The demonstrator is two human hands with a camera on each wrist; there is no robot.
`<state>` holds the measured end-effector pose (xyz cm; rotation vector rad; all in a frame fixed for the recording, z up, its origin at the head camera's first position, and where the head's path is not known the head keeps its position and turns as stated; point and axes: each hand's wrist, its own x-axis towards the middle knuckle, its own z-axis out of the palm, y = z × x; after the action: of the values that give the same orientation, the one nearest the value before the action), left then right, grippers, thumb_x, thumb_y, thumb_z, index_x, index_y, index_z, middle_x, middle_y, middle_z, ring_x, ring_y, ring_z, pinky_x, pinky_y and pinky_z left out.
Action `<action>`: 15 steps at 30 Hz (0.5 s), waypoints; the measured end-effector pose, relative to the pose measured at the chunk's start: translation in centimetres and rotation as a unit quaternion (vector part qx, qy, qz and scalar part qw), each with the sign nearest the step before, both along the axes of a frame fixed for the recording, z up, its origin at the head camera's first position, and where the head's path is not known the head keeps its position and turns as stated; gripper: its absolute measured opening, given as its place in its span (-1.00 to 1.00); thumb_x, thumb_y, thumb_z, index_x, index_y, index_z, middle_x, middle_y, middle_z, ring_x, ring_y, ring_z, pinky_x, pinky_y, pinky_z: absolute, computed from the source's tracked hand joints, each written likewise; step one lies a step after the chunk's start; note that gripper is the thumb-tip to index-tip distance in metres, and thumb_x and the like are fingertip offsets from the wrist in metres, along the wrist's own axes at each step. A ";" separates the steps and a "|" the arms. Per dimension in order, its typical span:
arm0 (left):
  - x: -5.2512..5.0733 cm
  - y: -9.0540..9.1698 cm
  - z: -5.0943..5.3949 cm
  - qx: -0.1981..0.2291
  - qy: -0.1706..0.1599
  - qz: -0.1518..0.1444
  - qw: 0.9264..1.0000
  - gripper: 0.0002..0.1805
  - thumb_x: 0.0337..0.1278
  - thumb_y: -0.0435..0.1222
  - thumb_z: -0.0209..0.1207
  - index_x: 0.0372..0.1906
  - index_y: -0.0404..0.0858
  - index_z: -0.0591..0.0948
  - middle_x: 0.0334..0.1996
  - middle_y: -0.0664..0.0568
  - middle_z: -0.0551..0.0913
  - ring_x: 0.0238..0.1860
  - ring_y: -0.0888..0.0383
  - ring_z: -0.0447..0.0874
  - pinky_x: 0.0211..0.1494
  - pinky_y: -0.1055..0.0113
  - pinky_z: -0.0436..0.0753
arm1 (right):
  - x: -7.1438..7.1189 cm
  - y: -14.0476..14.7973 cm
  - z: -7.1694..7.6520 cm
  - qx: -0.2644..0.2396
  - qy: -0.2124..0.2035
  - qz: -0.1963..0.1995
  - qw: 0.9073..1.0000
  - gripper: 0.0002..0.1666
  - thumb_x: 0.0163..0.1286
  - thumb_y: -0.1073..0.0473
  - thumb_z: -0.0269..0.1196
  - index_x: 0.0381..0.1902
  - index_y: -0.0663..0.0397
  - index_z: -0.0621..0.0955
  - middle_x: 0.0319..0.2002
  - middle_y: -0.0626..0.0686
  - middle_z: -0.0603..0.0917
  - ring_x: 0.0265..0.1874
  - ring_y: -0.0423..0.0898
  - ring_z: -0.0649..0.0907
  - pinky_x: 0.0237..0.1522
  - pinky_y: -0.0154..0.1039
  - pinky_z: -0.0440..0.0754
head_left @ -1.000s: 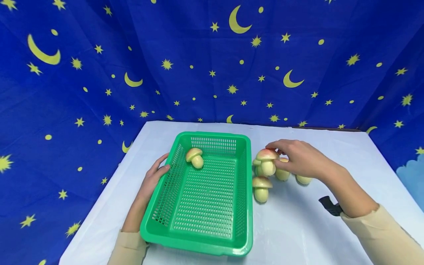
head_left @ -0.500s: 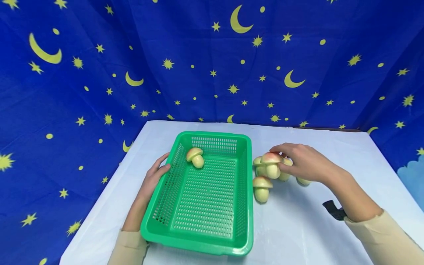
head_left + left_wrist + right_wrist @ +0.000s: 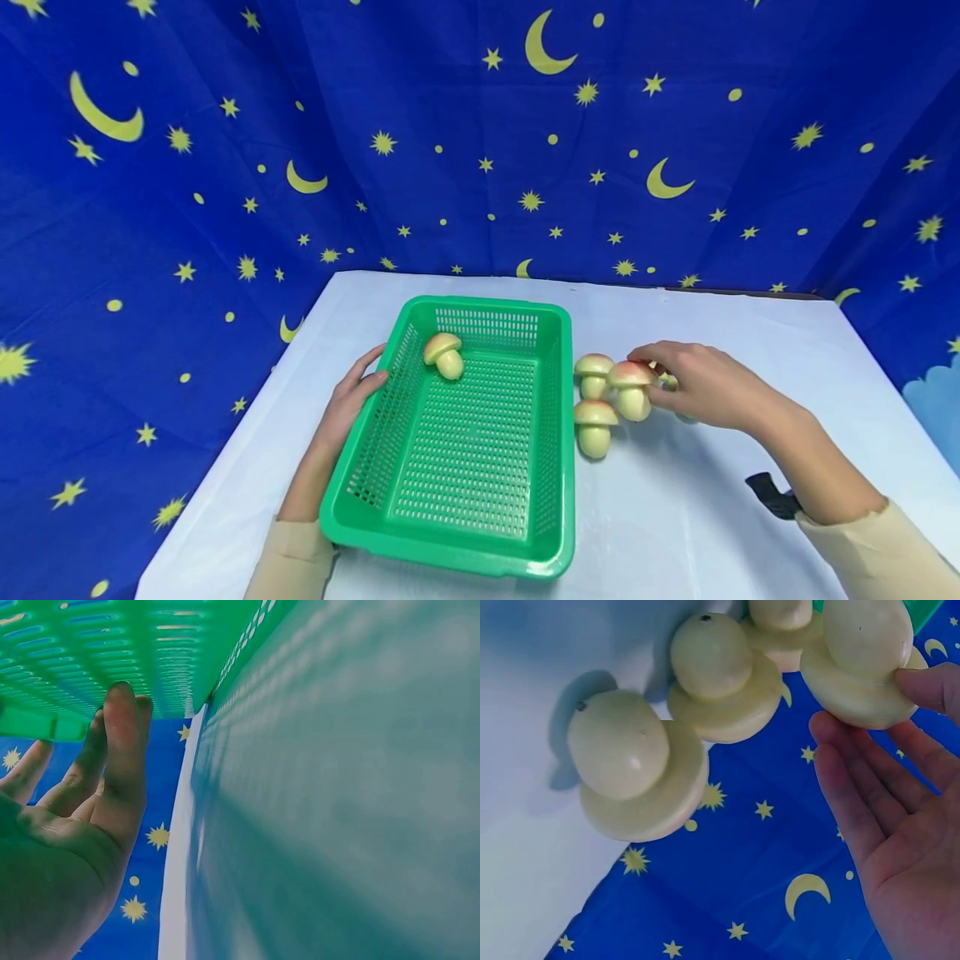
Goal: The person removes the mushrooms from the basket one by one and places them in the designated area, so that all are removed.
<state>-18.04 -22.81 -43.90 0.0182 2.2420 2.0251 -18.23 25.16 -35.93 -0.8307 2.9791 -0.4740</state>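
Observation:
My right hand (image 3: 705, 385) pinches a toy mushroom (image 3: 632, 392) by its reddish cap, thumb and fingers at opposite sides of the rim. Two pale mushrooms stand to its left, one farther back (image 3: 594, 375) and one nearer (image 3: 596, 429). Others are partly hidden behind the right hand; the right wrist view shows a mushroom (image 3: 622, 750) beside that hand. My left hand (image 3: 351, 408) rests against the left side of a green basket (image 3: 450, 554). Its thumb touches the rim, and in the left wrist view its extended fingers (image 3: 124, 727) press the slotted outer wall. One mushroom (image 3: 444, 357) lies inside the basket's far-left corner.
A white-covered table (image 3: 675, 533) carries everything. Behind it and along its left hangs a blue cloth (image 3: 465, 100) with yellow moons and stars. The basket's right wall runs close beside the standing mushrooms.
My right hand has moved right and a little toward me with the pinched mushroom, uncovering the far-left standing one. The left hand and basket have stayed in place.

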 end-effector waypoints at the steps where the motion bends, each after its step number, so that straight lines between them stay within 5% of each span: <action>1: 0.0 0.0 0.0 -0.002 -0.002 0.000 1.000 -0.43 0.39 0.03 0.03 0.44 0.12 0.26 0.18 -0.15 0.47 -0.11 0.04 0.62 -0.14 0.19 0.65 | 0.1 0.1 -0.1 0.000 -0.001 -0.002 1.000 -0.58 0.20 0.10 0.32 0.05 -0.03 0.62 -0.16 -0.16 0.64 -0.23 -0.13 0.61 -0.18 -0.08 0.59; 15: -0.1 -0.1 0.1 -0.005 -0.011 -0.002 1.000 -0.40 0.38 0.05 0.03 0.46 0.12 0.23 0.20 -0.17 0.43 -0.10 0.01 0.61 -0.12 0.18 0.63 | 0.6 0.5 -1.2 0.009 -0.019 -0.008 1.000 -0.51 0.19 0.11 0.33 0.11 0.04 0.60 -0.13 -0.13 0.64 -0.23 -0.13 0.60 -0.18 -0.08 0.59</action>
<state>-18.10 -22.91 -43.80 -0.0008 2.2383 2.0023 -17.66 25.68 -37.10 -0.7881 2.9536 -0.4568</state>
